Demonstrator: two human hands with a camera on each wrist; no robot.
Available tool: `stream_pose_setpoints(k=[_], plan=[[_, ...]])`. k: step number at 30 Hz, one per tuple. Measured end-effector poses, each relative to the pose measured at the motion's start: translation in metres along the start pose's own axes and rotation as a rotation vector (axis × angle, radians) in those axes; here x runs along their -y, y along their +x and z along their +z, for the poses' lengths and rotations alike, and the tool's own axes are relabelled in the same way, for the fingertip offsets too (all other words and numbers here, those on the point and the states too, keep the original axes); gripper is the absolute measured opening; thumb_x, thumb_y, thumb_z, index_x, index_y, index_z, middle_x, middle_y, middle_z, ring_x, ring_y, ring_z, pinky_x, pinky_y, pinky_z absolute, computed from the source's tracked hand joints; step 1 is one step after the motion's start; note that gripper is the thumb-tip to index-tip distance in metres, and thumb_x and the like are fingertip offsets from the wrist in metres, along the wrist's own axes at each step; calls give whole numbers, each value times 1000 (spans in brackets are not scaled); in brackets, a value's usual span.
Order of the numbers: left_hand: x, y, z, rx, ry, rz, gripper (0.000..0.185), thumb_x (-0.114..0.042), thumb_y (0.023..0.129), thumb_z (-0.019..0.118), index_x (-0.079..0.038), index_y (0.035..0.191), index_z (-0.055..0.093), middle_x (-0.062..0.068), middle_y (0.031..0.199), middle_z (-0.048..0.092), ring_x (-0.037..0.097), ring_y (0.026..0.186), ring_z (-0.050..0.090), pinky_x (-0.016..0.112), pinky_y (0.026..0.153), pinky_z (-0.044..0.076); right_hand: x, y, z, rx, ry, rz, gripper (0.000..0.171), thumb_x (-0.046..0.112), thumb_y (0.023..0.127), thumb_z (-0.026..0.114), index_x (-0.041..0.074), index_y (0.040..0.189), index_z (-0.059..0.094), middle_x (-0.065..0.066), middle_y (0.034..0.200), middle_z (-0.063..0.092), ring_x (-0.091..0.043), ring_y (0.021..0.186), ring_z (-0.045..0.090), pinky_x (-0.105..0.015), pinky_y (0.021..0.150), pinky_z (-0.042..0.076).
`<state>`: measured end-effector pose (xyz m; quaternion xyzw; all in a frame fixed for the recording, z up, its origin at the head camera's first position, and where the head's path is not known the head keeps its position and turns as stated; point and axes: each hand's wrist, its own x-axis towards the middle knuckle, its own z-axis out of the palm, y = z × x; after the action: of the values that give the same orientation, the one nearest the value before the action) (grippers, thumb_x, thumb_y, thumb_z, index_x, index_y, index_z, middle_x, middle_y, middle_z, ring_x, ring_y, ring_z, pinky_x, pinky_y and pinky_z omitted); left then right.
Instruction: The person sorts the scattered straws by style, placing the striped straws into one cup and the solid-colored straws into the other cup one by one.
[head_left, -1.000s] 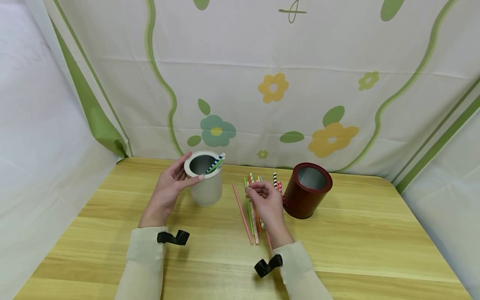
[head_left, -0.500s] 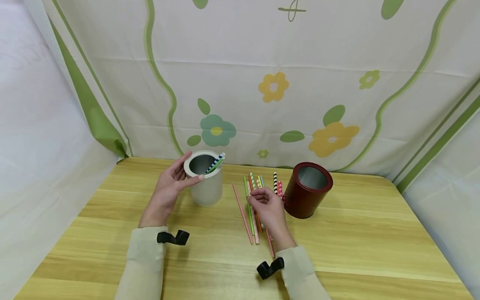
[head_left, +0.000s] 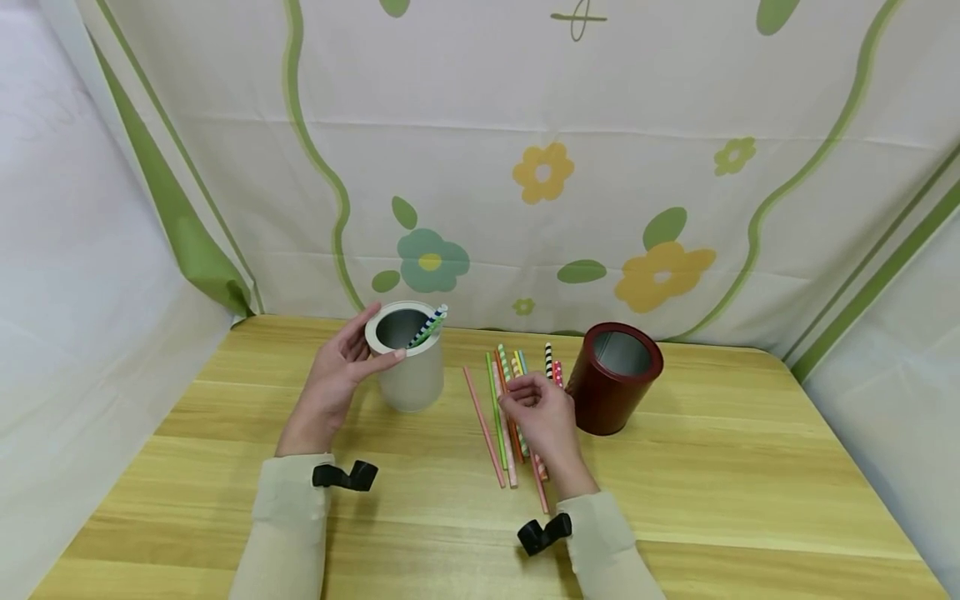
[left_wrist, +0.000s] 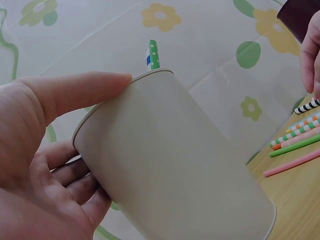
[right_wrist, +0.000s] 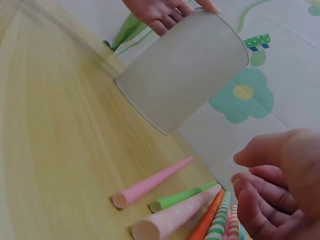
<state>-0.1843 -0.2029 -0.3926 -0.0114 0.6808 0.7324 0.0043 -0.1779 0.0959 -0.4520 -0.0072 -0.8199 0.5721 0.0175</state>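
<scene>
My left hand (head_left: 330, 385) grips the off-white can (head_left: 412, 375) from its left side, thumb over the rim and fingers behind it. Two paper straws, one green dotted (left_wrist: 154, 54) and one blue striped, lean inside and poke above its rim. Over the pile of paper straws (head_left: 504, 433) hovers my right hand (head_left: 543, 421). Its fingers are loosely bent, and in the right wrist view a gap shows between thumb (right_wrist: 265, 150) and fingertips, with nothing held. Pink, green, orange and striped straws lie below it, partly hidden by the hand.
A dark red can (head_left: 611, 379) stands, mouth up, to the right of the straws. A single pink straw (head_left: 484, 427) lies at the pile's left edge. Behind the wooden table (head_left: 420, 517) hangs a flower-printed cloth (head_left: 465, 167).
My right hand has shifted slightly right and down, uncovering more of the straws and the pink one near the wrist. The left hand and off-white can stay in place.
</scene>
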Motion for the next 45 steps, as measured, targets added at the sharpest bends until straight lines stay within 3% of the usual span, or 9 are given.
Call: stream_pose_setpoints(k=[12, 21, 29, 35, 45], plan=[[-1, -1, 1, -8, 5, 7, 88, -2, 96, 79, -19, 170, 34, 0, 181, 23, 18, 169, 19, 39, 139, 16, 5, -4, 15, -31, -320, -80, 18, 7, 84, 83, 10, 98, 73, 0, 86, 73, -11, 74, 63, -30, 67, 54], [-1, -1, 2, -8, 1, 7, 89, -2, 96, 79, -18, 170, 34, 0, 181, 24, 18, 168, 19, 39, 139, 16, 7, -6, 21, -98, -422, -44, 17, 10, 82, 85, 13, 93, 71, 2, 81, 73, -13, 70, 65, -30, 63, 54], [-1, -1, 2, -10, 2, 2, 89, -2, 96, 79, -18, 170, 33, -1, 181, 23, 18, 169, 18, 39, 139, 16, 8, -7, 24, -97, -426, -27, 18, 12, 83, 86, 13, 92, 70, 1, 79, 71, -12, 66, 63, -26, 57, 50], [-1, 0, 3, -15, -1, -1, 89, -2, 96, 79, -17, 171, 33, 0, 181, 24, 18, 168, 19, 39, 139, 16, 7, -6, 22, -105, -399, -11, 16, 14, 85, 84, 12, 96, 72, 1, 80, 73, -12, 67, 64, -27, 59, 51], [-1, 1, 2, -19, 3, -2, 89, -3, 95, 80, -19, 170, 34, -1, 180, 25, 17, 168, 19, 39, 139, 15, 11, -2, 11, -85, -211, 8, 21, 14, 86, 82, 8, 106, 77, -3, 85, 77, -13, 71, 70, -27, 62, 56]])
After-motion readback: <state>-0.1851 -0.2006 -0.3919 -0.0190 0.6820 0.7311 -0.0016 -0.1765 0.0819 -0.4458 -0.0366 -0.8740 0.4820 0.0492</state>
